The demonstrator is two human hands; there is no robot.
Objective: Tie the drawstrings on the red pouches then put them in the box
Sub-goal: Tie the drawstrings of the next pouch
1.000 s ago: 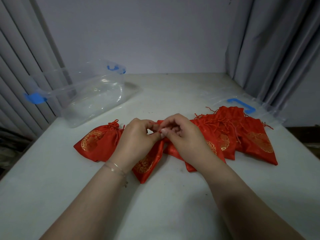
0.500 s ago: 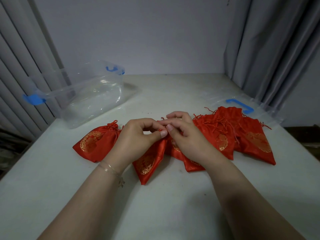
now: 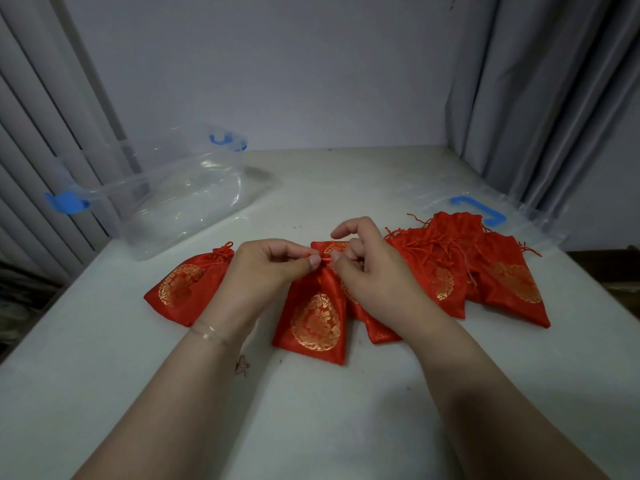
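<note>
Both hands, left [image 3: 263,268] and right [image 3: 372,271], pinch the drawstring [image 3: 323,258] of a pouch [image 3: 317,313] mid-knot; next, cinching it tight, then the empty box [image 3: 180,199].

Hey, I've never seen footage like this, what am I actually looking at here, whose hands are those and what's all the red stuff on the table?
There is no machine here. A person wears a camera on the head, so the single view looks forward and down at their own two bare hands. The left hand and the right hand each pinch an end of the red drawstring at the neck of the middle pouch, which lies on the white table. One tied pouch lies to the left, and a pile of pouches with loose strings lies to the right. The clear plastic box with blue latches stands at the back left, with no pouch in it. Its lid, with a blue handle, lies at the back right.
</note>
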